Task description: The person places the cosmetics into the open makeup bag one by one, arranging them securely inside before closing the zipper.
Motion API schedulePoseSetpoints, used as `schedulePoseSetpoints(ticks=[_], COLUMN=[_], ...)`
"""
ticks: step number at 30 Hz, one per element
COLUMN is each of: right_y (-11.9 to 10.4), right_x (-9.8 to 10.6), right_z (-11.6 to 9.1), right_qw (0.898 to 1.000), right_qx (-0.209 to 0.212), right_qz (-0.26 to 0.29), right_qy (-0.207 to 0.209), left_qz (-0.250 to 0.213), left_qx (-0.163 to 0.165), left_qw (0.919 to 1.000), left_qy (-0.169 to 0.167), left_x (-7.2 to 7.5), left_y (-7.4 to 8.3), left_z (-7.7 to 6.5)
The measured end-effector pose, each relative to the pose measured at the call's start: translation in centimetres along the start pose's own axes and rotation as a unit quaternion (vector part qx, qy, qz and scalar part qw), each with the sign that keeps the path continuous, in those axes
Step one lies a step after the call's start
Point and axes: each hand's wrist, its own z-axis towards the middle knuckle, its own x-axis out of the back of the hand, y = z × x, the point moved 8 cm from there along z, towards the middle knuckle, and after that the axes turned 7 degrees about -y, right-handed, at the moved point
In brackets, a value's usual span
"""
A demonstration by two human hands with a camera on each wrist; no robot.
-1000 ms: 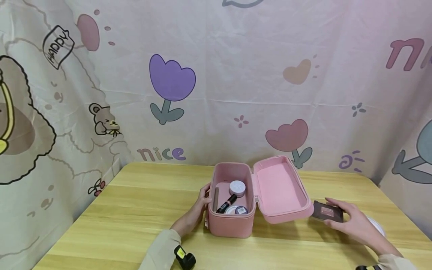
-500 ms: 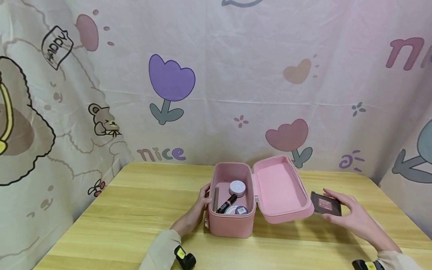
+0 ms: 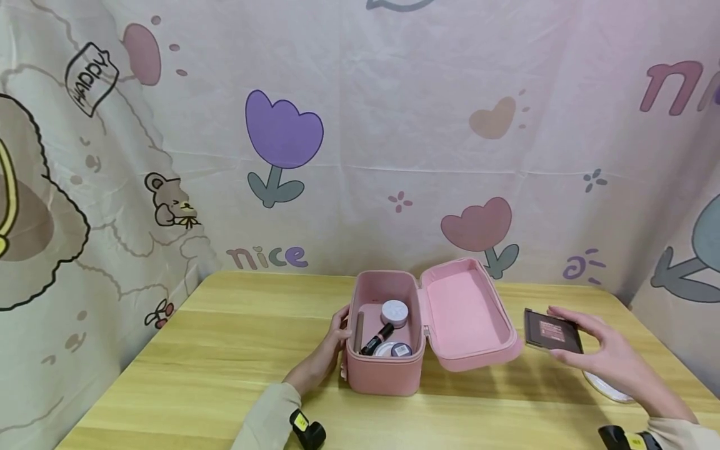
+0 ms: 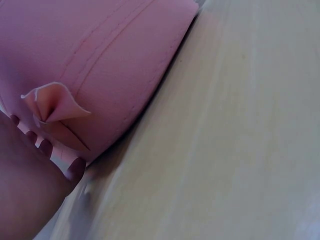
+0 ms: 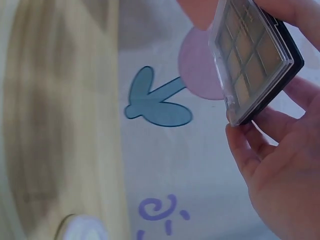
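Observation:
A pink makeup case [image 3: 384,378] stands on the table with its lid [image 3: 469,312] swung out to the right. My left hand [image 3: 332,340] rests against its left side; in the left wrist view, the fingers [image 4: 46,147] lie close to the pink wall, near a small bow. Inside the case are a round white container [image 3: 395,313], a black tube [image 3: 377,339], a brown stick [image 3: 359,333] and a small round jar [image 3: 401,350]. To the right of the lid, my right hand [image 3: 604,347] pinches an eyeshadow palette [image 3: 554,330] above the table; its clear cover [image 5: 250,60] shows several tan pans.
A round white item [image 3: 607,386] lies on the wooden table [image 3: 253,350] beneath my right hand, partly hidden. Patterned cloth [image 3: 365,125] hangs behind the table and along its sides.
My right hand has lifted the palette a little and shifted right, and more of the round white item shows beneath it. My left hand and the case hold still.

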Motion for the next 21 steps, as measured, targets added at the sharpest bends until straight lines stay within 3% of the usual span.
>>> schedulePoseSetpoints(ticks=[10, 21], right_y=[-2.5, -4.1], right_x=[0.9, 1.7], right_z=[-0.3, -0.8], right_qw=[0.998, 0.994], right_qx=[0.048, 0.100], right_qz=[-0.049, -0.035], right_qy=[0.011, 0.026], left_qz=[0.003, 0.002], left_qx=[0.001, -0.002], left_qw=[1.0000, 1.0000], left_qy=[-0.002, -0.001], left_x=[0.0, 0.0], left_y=[0.2, 0.3], left_z=[-0.1, 0.0])
